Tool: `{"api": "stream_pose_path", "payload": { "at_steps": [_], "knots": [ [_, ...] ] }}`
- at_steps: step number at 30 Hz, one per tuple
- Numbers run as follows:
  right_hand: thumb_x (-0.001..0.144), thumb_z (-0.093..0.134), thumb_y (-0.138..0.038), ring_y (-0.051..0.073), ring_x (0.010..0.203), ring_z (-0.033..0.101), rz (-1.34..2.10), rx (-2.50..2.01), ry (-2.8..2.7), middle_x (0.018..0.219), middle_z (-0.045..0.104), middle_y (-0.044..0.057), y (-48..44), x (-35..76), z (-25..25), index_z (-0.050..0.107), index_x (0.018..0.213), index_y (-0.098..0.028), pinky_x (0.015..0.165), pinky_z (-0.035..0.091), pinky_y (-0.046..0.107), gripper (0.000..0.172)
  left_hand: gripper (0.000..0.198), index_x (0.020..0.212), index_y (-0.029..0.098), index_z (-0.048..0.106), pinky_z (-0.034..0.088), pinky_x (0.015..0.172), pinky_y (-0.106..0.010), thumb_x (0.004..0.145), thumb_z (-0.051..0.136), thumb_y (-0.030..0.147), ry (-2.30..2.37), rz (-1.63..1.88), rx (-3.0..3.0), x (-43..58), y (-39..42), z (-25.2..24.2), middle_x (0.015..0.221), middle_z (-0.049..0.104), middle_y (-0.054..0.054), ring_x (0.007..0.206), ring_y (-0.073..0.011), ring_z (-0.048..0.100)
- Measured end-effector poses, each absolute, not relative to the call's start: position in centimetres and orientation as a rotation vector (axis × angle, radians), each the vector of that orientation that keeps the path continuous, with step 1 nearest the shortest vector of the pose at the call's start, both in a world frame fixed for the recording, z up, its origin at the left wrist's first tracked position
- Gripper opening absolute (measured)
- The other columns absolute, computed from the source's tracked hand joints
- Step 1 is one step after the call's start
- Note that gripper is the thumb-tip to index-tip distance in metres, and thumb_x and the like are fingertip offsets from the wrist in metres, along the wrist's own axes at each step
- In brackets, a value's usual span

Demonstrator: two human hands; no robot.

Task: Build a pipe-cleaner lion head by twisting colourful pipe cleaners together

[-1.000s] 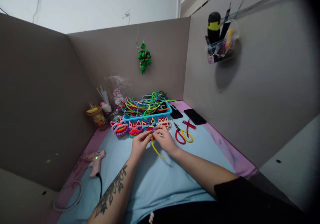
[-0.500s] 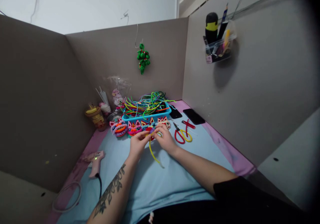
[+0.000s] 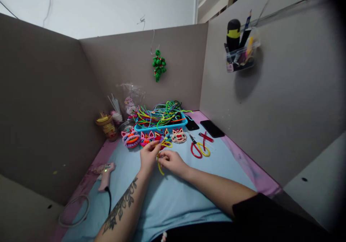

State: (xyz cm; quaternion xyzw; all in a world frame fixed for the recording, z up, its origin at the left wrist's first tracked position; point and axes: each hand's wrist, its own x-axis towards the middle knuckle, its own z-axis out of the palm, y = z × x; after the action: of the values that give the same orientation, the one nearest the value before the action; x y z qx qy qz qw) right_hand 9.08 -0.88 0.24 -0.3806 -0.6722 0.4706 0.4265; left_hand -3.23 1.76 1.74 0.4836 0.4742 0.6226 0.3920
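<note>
My left hand [image 3: 149, 155] pinches a small red and purple piece [image 3: 159, 139] made of pipe cleaners, partly covered by the fingers. A yellow pipe cleaner [image 3: 168, 144] is looped at its right side, and a yellow tail [image 3: 160, 169] hangs down below. Lower and to the right, my right hand [image 3: 173, 162] has thumb and fingertips closed on that yellow tail. Just behind the hands stand several fuzzy animal-face heads, among them a pink-purple one [image 3: 131, 139] and a cream and red one [image 3: 178, 136].
A blue tray [image 3: 146, 128] heaped with coloured pipe cleaners stands at the back. Red-and-yellow scissors [image 3: 199, 149], a red cutter [image 3: 206, 137] and a dark phone [image 3: 212, 128] lie to the right. A pink glue gun [image 3: 106, 177] and a cup [image 3: 106, 127] are left. Grey partitions [image 3: 146, 61] enclose the table.
My right hand has moved down from the piece onto the hanging yellow tail, uncovering the cream and red head. My left hand keeps its pinch. The view has shifted slightly.
</note>
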Motion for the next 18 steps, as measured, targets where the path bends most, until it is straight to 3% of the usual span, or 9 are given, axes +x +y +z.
{"api": "stream_pose_path", "payload": {
  "at_steps": [3, 10, 15, 18],
  "knots": [
    [0.078, 0.053, -0.034, 0.01, 0.053, 0.051, 1.185, -0.858, -1.695, 0.058, 0.055, -0.003, -1.03, 9.05, 0.45, 0.057, 0.074, -0.019, 0.052, 0.039, 0.022, 0.016, 0.032, 0.085, 0.012, 0.069, 0.05, 0.065, -0.027, 0.059, 0.075, 0.03, 1.189, 1.57, 1.207, -3.21, 1.82, 1.69, 0.075, 0.07, -0.006, 0.068, -0.0166, 0.064],
    [0.075, 0.053, -0.056, 0.006, 0.04, 0.041, 1.494, -0.808, -1.497, 0.053, 0.054, -0.003, -0.24, 8.94, 0.13, 0.048, 0.07, -0.018, 0.041, 0.029, 0.019, 0.039, 0.031, 0.085, 0.013, 0.069, 0.049, 0.06, -0.025, 0.061, 0.073, 0.031, 1.151, 1.529, 1.248, -3.1, 1.62, 1.54, 0.075, 0.07, -0.006, 0.065, -0.0155, 0.063],
    [0.076, 0.055, -0.048, 0.007, 0.039, 0.043, 1.504, -0.876, -1.471, 0.052, 0.055, -0.004, -0.16, 8.64, -0.09, 0.045, 0.07, -0.019, 0.041, 0.03, 0.019, 0.031, 0.028, 0.084, 0.014, 0.07, 0.049, 0.063, -0.025, 0.062, 0.072, 0.03, 1.186, 1.535, 1.344, -2.97, 1.51, 1.35, 0.074, 0.07, -0.005, 0.066, -0.015, 0.063],
    [0.082, 0.048, -0.037, 0.008, 0.043, 0.045, 1.299, -0.938, -1.668, 0.05, 0.051, -0.004, -0.68, 8.77, -0.18, 0.046, 0.065, -0.019, 0.044, 0.032, 0.02, 0.025, 0.026, 0.083, 0.014, 0.07, 0.049, 0.062, -0.025, 0.063, 0.071, 0.031, 1.21, 1.524, 1.37, -2.92, 1.51, 1.36, 0.074, 0.07, -0.005, 0.065, -0.0149, 0.063]
  ]
}}
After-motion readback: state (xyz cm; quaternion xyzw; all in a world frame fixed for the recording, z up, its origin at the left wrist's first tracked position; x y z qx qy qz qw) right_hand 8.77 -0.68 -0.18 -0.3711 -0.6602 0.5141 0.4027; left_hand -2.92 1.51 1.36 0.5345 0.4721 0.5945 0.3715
